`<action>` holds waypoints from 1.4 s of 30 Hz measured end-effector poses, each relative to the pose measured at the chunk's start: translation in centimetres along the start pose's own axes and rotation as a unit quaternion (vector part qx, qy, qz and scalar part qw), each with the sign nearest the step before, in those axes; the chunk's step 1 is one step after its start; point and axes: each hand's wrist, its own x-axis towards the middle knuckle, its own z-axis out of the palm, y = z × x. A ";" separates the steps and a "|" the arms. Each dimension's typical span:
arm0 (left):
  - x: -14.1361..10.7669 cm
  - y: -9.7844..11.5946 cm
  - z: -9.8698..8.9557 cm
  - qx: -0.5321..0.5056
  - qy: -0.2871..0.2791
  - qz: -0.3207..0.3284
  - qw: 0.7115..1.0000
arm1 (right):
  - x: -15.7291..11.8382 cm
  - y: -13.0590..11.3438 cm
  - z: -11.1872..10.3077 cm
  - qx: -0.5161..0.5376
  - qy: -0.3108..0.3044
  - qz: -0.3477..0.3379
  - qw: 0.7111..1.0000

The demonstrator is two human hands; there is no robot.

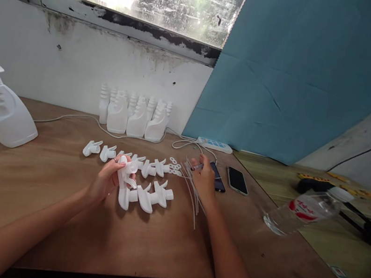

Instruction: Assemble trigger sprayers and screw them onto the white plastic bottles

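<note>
My left hand (108, 177) is closed round a white spray head (126, 169), above the table's middle. Several more white spray heads (145, 198) lie in two rows beside and beyond it. My right hand (204, 178) is over the thin white tubes (193, 197), its fingers bent near their far ends; whether it grips a tube is too small to tell. Small white rings (175, 167) lie in a group just left of my right hand.
White bottles (118, 113) stand by the wall. A large spray bottle (7, 116) is at left. Two phones (237, 180), a power strip (215, 145) with a cable, and a tilted-looking water bottle (305, 211) are at right. The wooden table's (151, 256) front edge is near.
</note>
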 end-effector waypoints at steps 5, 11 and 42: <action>0.3 -0.1 0.1 0.011 0.039 -0.014 0.999 | -1.6 -4.1 0.2 0.388 -0.179 0.109 0.898; 0.6 -0.6 -0.1 0.054 0.066 -0.014 0.996 | -5.0 -8.0 0.5 0.558 -0.307 0.068 0.768; 0.5 -1.5 -0.4 0.099 0.097 0.017 0.990 | -9.5 -10.2 2.9 0.586 -0.314 0.059 0.745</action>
